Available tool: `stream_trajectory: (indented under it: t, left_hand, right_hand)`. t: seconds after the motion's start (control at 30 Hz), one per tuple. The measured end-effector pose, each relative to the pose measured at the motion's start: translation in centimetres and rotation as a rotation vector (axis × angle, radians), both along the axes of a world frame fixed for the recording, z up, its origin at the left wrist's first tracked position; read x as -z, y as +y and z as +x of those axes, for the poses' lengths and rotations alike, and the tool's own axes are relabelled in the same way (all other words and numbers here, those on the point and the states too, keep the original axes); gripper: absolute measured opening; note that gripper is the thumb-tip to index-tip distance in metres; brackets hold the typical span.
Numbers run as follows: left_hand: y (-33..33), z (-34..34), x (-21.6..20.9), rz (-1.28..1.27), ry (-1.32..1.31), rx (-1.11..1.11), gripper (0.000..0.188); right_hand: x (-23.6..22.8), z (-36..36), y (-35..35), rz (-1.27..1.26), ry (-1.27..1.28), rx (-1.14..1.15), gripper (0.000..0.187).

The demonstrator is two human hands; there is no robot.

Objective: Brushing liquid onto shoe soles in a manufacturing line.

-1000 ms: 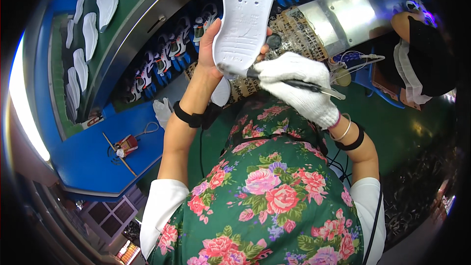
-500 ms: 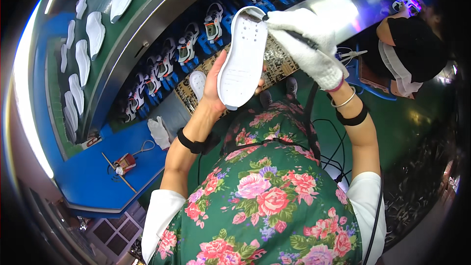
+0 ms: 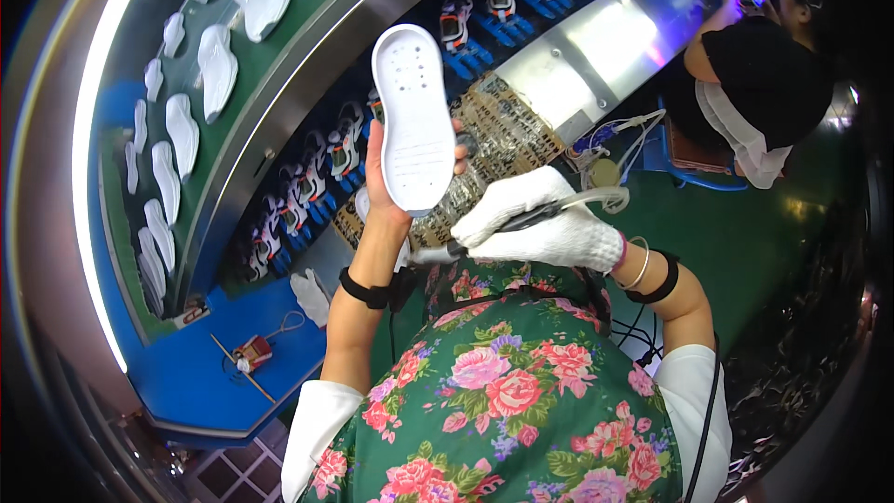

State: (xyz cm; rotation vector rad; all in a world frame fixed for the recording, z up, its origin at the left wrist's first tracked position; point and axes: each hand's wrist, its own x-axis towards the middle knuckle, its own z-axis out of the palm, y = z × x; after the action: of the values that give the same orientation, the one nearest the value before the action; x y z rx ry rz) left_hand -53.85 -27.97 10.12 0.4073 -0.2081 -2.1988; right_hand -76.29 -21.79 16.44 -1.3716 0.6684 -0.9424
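Observation:
My bare left hand [image 3: 378, 172] is closed around the lower half of a white shoe sole [image 3: 414, 121]. The sole stands nearly upright, its hollow side with small holes and fine lines facing me. To the right and lower, my right hand [image 3: 545, 228] in a white glove grips a dark-handled brush [image 3: 533, 216]. A clear tube [image 3: 610, 196] curves up from the handle's back end. The brush's pale tip points left, in front of my apron and below the sole, apart from it. The glove hides part of the handle.
A curved conveyor carries several shoes [image 3: 454, 20] on blue holders beyond the sole. White soles [image 3: 219, 72] lie on the green belt to the left. Patterned cardboard [image 3: 503, 121] covers the near bench. A blue table [image 3: 186, 368] is lower left; a co-worker [image 3: 759, 74] sits upper right.
My right hand with the brush has dropped from the sole's upper end toward my apron. The sole in my left hand has shifted left and a little lower.

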Motion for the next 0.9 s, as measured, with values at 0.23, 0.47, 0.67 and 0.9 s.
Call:
stream_trajectory:
  t: [0.23, 0.47, 0.67, 0.9]
  left_hand:
    - [-3.5, -2.8, -3.8, -0.139, 0.060, 0.032, 0.091]
    - [-15.6, -8.2, -8.6, -0.447, 0.178, 0.063, 0.094]
    - [-28.4, -11.3, -8.7, 0.239, 0.457, -0.209, 0.079]
    - [-31.8, -13.8, -6.3, 0.014, 0.297, -0.517, 0.079]
  right_hand:
    - [0.4, -8.3, -0.7, 0.452, -0.410, 0.347, 0.015]
    - [4.4, -13.4, 0.7, 0.606, -0.451, 0.517, 0.015]
    - [6.4, -15.7, 0.5, 0.607, -0.417, 0.586, 0.019]
    - [8.3, -18.3, -1.2, 0.588, -0.437, 0.596, 0.017]
